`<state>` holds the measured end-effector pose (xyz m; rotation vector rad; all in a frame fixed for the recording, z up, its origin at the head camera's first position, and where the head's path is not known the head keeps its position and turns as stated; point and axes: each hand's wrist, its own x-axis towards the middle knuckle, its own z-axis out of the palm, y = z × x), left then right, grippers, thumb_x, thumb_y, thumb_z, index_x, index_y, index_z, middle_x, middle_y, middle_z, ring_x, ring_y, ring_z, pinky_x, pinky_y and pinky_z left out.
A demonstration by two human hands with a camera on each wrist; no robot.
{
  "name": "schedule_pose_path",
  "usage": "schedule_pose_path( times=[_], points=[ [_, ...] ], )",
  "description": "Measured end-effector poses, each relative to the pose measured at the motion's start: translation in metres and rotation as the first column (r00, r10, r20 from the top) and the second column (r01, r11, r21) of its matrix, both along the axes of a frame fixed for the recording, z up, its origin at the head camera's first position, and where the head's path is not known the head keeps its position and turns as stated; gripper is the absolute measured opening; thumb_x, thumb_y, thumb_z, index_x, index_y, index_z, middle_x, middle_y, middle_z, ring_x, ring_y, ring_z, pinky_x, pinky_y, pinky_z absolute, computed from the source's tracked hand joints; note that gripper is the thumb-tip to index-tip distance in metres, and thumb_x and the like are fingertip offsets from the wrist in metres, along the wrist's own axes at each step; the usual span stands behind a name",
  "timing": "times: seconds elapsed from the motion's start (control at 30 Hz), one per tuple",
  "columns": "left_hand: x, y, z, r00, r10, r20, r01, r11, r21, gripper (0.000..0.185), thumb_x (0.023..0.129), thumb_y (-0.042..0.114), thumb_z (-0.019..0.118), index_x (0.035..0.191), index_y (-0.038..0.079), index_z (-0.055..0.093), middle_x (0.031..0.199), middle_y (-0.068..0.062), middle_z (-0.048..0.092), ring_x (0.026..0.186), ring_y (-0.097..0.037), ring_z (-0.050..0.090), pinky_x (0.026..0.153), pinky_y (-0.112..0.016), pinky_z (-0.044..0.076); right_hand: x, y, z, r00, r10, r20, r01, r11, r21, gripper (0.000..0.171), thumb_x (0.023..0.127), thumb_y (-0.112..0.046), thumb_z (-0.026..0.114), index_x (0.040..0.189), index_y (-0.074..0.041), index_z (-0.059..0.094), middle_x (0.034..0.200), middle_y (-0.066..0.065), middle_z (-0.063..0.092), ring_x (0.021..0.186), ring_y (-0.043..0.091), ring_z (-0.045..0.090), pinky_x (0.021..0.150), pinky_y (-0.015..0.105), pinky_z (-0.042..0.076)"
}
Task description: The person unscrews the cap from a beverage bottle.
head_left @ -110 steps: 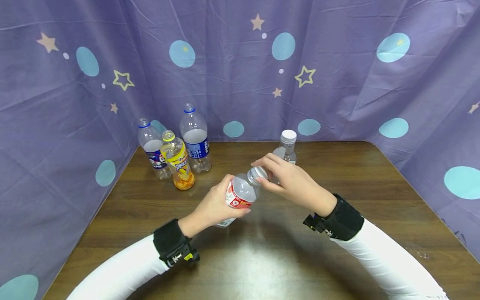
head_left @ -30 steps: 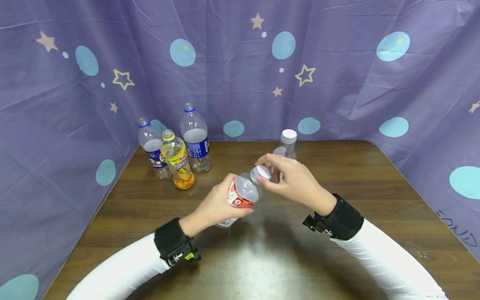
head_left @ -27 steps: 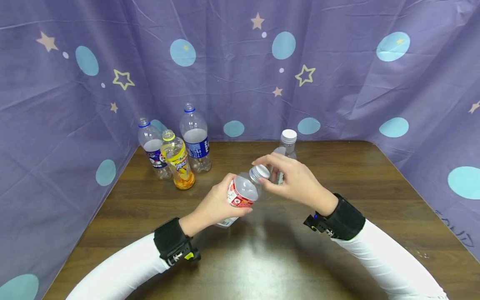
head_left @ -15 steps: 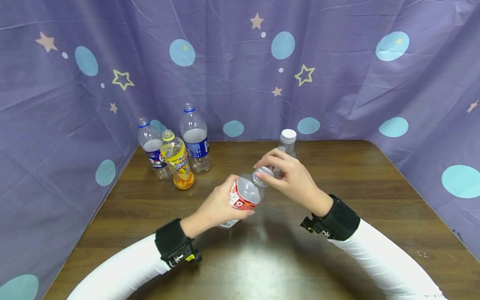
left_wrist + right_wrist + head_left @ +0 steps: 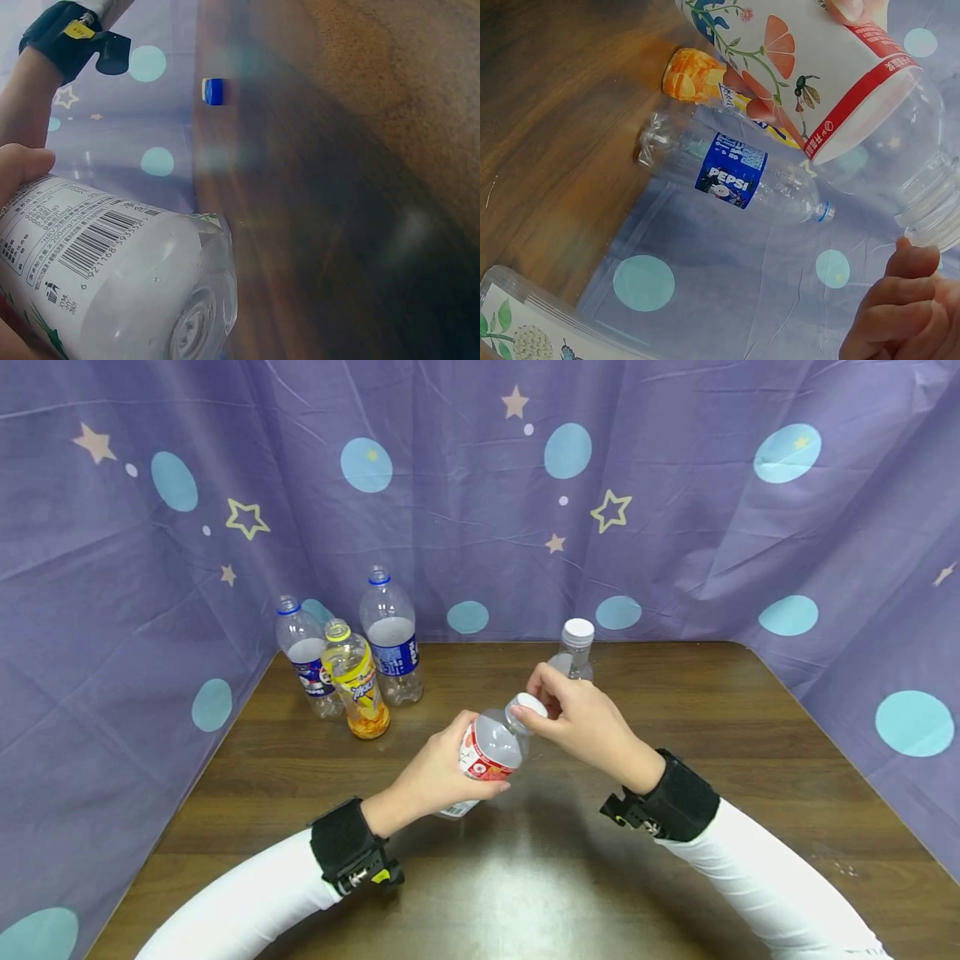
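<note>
One tilted red-banded bottle point(image 5: 493, 750) mid-frame, left hand point(image 5: 438, 768) fingers clamped round it, right hand point(image 5: 588, 720) fingers pinching its white cap point(image 5: 529, 703), uncapped yellow-labelled bottle point(image 5: 358, 689) upright on worktop point(image 5: 712, 718) at centre left, two Pepsi bottles point(image 5: 392, 647) behind.

Five plastic bottles point(image 5: 360, 689) show in all: two Pepsi bottles point(image 5: 394, 658) point(image 5: 312, 677), one yellow-labelled bottle point(image 5: 360, 689), one red-and-white-labelled bottle point(image 5: 489, 753) and one further white-capped bottle point(image 5: 577, 657). White caps point(image 5: 529, 704) point(image 5: 578, 630) number two; at least one blue cap point(image 5: 215, 91) appears. There are two hands point(image 5: 438, 770) point(image 5: 588, 718), two black wrist straps point(image 5: 340, 839) point(image 5: 681, 795), two white sleeves point(image 5: 240, 897) point(image 5: 780, 881), one wooden bench point(image 5: 712, 718) and one purple curtain point(image 5: 465, 518).
</note>
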<state>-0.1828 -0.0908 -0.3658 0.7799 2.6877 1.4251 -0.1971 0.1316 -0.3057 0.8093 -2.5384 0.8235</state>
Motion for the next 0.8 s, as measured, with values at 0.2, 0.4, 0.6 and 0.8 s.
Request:
schedule_pose_path(
  times=[0.2, 0.4, 0.6, 0.8],
  points=[
    [0.0003, -0.0002, -0.0003, 1.0, 0.003, -0.003, -0.003, 1.0, 0.0, 0.072, 0.065, 0.033, 0.088, 0.122, 0.018, 0.047, 0.099, 0.006, 0.066, 0.084, -0.007, 0.063, 0.075, -0.026, 0.052, -0.0002, 0.0015, 0.0011, 0.999, 0.041, -0.016, -0.041, 0.999, -0.002, 0.025, 0.085, -0.033, 0.072, 0.093, -0.017, 0.055, 0.068, -0.007, 0.051, 0.059, 0.006, 0.047, 0.051, 0.023, 0.039],
    [-0.0004, -0.0022, 0.0001, 1.0, 0.022, -0.002, -0.022, 1.0, -0.004, 0.073, 0.064, 0.032, 0.089, 0.122, 0.018, 0.047, 0.098, 0.005, 0.066, 0.083, -0.008, 0.063, 0.074, -0.027, 0.053, -0.0015, 0.0076, 0.0031, 0.985, 0.162, -0.058, -0.163, 0.987, -0.005, 0.027, 0.085, -0.025, 0.072, 0.109, -0.019, 0.062, 0.092, -0.009, 0.061, 0.074, 0.007, 0.055, 0.056, 0.023, 0.044],
    [-0.0015, -0.0035, -0.0006, 0.999, 0.032, -0.002, -0.032, 0.999, -0.018, 0.072, 0.064, 0.032, 0.088, 0.122, 0.018, 0.048, 0.098, 0.005, 0.066, 0.083, -0.008, 0.063, 0.073, -0.027, 0.052, -0.0022, 0.0083, 0.0022, 0.973, 0.206, -0.101, -0.209, 0.978, -0.016, 0.03, 0.086, -0.025, 0.07, 0.115, -0.02, 0.064, 0.099, -0.011, 0.061, 0.077, 0.002, 0.051, 0.052, 0.021, 0.042],
    [0.0001, -0.0017, 0.0016, 1.0, 0.012, -0.001, -0.012, 1.0, -0.006, 0.072, 0.065, 0.032, 0.088, 0.122, 0.018, 0.047, 0.097, 0.005, 0.066, 0.082, -0.008, 0.063, 0.073, -0.027, 0.052, -0.0023, 0.003, -0.0012, 0.97, 0.217, -0.107, -0.231, 0.963, -0.142, 0.016, 0.09, -0.019, 0.068, 0.106, -0.018, 0.066, 0.102, -0.007, 0.062, 0.083, 0.005, 0.053, 0.055, 0.023, 0.045]
  ],
)
